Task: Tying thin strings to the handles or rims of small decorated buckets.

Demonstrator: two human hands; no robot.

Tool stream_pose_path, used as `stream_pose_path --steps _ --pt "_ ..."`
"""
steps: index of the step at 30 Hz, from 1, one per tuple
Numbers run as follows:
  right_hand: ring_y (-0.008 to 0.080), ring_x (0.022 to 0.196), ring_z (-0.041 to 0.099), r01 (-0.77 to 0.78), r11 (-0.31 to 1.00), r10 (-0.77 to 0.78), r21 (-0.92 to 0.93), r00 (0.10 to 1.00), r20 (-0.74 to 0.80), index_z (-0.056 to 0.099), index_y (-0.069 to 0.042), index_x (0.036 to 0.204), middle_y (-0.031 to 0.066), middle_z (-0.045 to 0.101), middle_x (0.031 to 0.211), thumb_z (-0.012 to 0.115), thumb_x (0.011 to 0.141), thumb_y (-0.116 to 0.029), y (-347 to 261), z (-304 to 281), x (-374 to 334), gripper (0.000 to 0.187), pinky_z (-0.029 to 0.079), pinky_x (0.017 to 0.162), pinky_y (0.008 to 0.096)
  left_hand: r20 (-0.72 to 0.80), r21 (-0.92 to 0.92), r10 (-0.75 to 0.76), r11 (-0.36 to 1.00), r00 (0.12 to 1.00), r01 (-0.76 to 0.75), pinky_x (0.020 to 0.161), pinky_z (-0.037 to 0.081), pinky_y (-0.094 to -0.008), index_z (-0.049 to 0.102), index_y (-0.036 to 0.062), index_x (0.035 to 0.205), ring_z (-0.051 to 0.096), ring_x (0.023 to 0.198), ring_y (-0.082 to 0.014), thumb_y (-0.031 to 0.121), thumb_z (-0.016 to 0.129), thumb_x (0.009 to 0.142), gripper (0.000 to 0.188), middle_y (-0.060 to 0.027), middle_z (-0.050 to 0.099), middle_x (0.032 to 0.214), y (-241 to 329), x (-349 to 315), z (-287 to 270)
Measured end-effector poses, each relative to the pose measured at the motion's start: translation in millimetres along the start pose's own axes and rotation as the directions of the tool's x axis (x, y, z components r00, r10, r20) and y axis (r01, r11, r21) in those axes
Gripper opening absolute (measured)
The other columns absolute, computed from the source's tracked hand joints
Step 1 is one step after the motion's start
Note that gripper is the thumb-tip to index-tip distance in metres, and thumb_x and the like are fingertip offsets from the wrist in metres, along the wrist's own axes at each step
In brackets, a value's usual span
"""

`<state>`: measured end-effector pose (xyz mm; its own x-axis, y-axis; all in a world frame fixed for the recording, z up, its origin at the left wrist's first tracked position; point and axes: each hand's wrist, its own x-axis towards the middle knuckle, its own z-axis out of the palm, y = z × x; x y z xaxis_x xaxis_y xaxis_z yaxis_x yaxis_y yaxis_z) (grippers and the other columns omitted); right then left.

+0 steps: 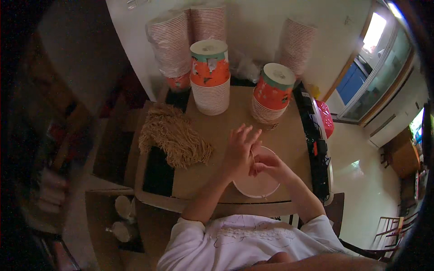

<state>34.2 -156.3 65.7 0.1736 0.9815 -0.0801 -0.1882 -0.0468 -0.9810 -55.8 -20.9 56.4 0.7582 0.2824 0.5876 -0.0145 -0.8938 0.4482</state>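
Observation:
My left hand [238, 152] is above a round pale tub [257, 187], its fingers stretched upward and slightly apart. Against its palm side, my right hand [270, 163] meets it with thumb and fingertips pressed together. Whatever lies in that pinch is too small or hidden to make out. The tub stands near the table's front edge, and both hands partly cover its opening. To the left lies a heap of tan twisted strings [174, 135], apart from my hands.
Beyond my hands stand two upside-down stacks of orange and green paper tubs, the left stack [210, 77] and the right stack [273, 92]. Plastic-wrapped stacks [169, 45] line the wall. A black strip-like device [318, 151] edges the table's right side. An opened cardboard box [101, 212] sits lower left.

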Motion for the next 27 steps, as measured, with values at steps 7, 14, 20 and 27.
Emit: stream_pose_path --steps 7,14,20,27 --pt "0.0125 0.084 0.056 0.119 0.988 -0.081 0.094 0.938 -0.337 0.060 0.002 0.097 0.0060 0.061 0.093 0.055 0.085 -0.016 -2.9 -5.3 -5.0 0.023 0.044 0.077 0.0259 -0.138 -0.394 -0.382 0.868 0.914 0.303 0.091 0.037 -0.0374 0.054 0.0098 0.111 0.042 0.112 -0.0241 0.014 0.061 0.076 0.037 -0.0120 0.046 0.117 1.0 -29.9 -6.1" --pt "0.0110 0.084 0.055 0.116 0.967 -0.047 0.228 0.957 -0.286 0.061 0.001 0.098 0.0053 0.061 0.096 0.056 0.084 -0.019 6.2 2.0 -5.1 0.025 0.043 0.073 0.0226 0.486 -0.448 -0.319 0.708 0.814 0.545 0.074 0.047 -0.0315 0.062 0.0025 0.089 0.059 0.082 -0.0188 0.018 0.062 0.077 0.019 -0.0110 0.062 0.091 42.9 -34.9 -24.4" --pt "0.0103 0.070 0.050 0.191 0.967 -0.103 0.168 0.898 -0.427 0.055 -0.002 0.088 0.0026 0.053 0.075 0.051 0.087 -0.017 -17.8 -17.4 20.9 0.016 0.042 0.065 0.0231 0.396 -0.465 -0.285 0.758 0.873 0.459 0.067 0.048 -0.0306 0.062 0.0013 0.085 0.060 0.069 -0.0193 0.021 0.063 0.077 0.022 -0.0111 0.063 0.077 28.6 -55.4 13.7" --pt "0.0083 0.064 0.050 0.313 0.911 -0.180 0.268 0.888 -0.423 0.054 -0.006 0.090 -0.0003 0.053 0.073 0.052 0.087 -0.019 -52.3 -54.0 55.1 0.013 0.040 0.052 0.0208 0.483 -0.328 -0.215 0.854 0.849 0.403 0.063 0.044 -0.0385 0.062 0.0029 0.077 0.057 0.069 -0.0305 0.020 0.059 0.076 0.017 -0.0140 0.058 0.073 32.5 -55.2 13.7"
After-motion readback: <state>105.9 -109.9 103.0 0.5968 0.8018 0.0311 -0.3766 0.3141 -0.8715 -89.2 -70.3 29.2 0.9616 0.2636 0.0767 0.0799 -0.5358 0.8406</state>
